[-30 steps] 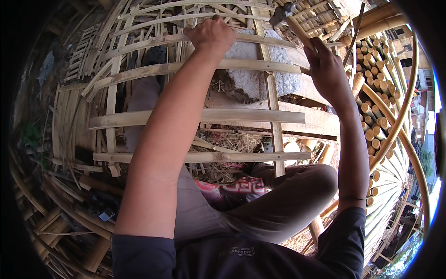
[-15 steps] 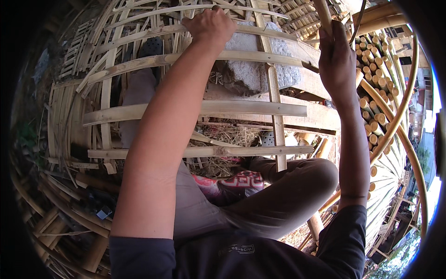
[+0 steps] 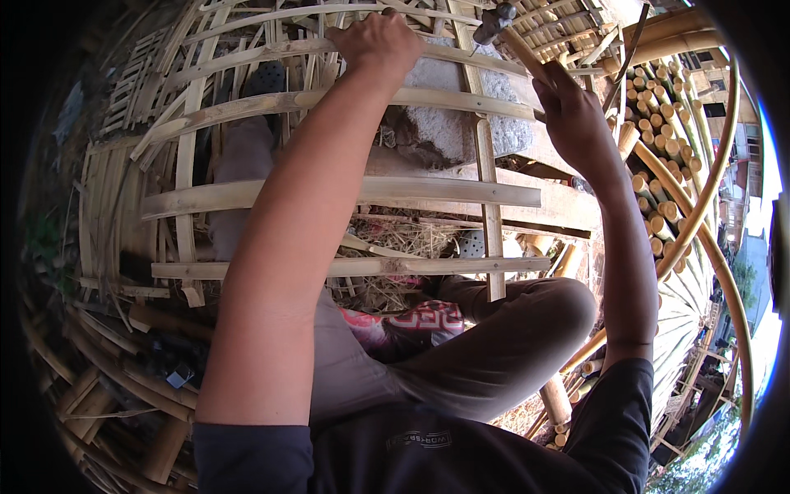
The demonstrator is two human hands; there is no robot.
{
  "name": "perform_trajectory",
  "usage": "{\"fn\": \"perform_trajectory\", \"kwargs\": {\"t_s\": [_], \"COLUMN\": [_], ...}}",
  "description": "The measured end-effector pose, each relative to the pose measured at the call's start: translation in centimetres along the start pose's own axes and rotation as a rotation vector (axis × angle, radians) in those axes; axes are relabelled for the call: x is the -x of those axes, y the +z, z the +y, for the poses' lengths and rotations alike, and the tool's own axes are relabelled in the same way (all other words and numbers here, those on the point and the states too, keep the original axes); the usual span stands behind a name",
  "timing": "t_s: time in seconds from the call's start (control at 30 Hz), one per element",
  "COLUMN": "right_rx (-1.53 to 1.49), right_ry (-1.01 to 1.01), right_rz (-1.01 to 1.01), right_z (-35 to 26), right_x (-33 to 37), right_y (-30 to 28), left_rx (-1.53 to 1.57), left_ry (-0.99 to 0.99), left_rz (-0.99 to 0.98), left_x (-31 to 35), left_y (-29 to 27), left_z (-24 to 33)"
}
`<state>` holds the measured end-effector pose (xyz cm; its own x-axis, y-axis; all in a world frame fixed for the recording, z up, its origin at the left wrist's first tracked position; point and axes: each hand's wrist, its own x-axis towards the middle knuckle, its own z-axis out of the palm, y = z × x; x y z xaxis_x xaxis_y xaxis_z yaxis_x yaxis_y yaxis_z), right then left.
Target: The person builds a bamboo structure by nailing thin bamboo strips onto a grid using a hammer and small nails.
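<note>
Across my lap and the ground ahead lies a lattice of split bamboo slats (image 3: 461,193), several curved crosswise strips fixed over lengthwise ones. My left hand (image 3: 378,43) reaches to its far side, its fingers closed around a far bamboo slat (image 3: 271,56); the fingertips are mostly hidden. In my right hand (image 3: 572,111) is the wooden handle of a hammer (image 3: 523,51). The metal hammer head (image 3: 494,23) hangs above the lattice's far right part, near a lengthwise slat (image 3: 487,156). A rough grey stone block (image 3: 436,123) sits beneath the lattice there.
Stacked cut bamboo poles (image 3: 658,156) stand at the right, with bent bamboo poles (image 3: 699,214) crossing before them. My bent knee (image 3: 559,309) lies under the near right side. More bamboo (image 3: 107,354) is piled at the left. Straw and scraps (image 3: 411,239) cover the ground.
My right hand has come down and left, bringing the hammer head into view over the lattice. The left hand stays on the slat; the lattice has shifted very slightly left.
</note>
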<state>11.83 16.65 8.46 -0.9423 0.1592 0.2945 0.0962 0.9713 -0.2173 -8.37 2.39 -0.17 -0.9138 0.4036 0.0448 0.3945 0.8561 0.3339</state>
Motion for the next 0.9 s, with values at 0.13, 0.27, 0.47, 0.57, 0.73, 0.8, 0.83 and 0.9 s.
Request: {"fn": "perform_trajectory", "kwargs": {"t_s": [0.13, 0.27, 0.47, 0.57, 0.73, 0.8, 0.83, 0.9], "right_rx": [-0.031, 0.059, -0.042, 0.078, -0.042, 0.025, 0.142, 0.028], "right_ry": [0.119, 0.017, 0.150, -0.024, 0.124, 0.053, 0.060, -0.004], "right_rz": [0.262, -0.044, 0.367, 0.035, 0.267, 0.074, -0.087, 0.003], "right_z": [-1.8, 0.7, -1.1, 1.6, -1.2, 0.0, 0.1, -0.2], "right_x": [0.0, 1.0, -0.5, 1.2, -0.3, 0.6, 1.4, 0.0], "right_y": [-0.6, 1.0, -0.9, 1.7, -0.4, 1.4, 1.9, 0.6], "left_rx": [0.113, 0.047, 0.114, 0.081, 0.107, 0.114, 0.098, 0.065], "left_ry": [-0.050, -0.042, -0.055, -0.052, -0.065, -0.071, -0.062, -0.051], "left_rz": [-0.018, 0.002, 0.007, 0.014, 0.047, 0.020, 0.086, 0.221], "left_x": [1.0, 0.7, 0.9, 0.6, 0.8, 0.2, 0.4, 1.1], "left_y": [-2.2, -1.6, -1.7, -1.7, -1.3, -1.1, -0.9, -0.2], "left_z": [0.9, 1.0, 1.0, 1.2, 0.8, 1.0, 1.0, 0.5]}}
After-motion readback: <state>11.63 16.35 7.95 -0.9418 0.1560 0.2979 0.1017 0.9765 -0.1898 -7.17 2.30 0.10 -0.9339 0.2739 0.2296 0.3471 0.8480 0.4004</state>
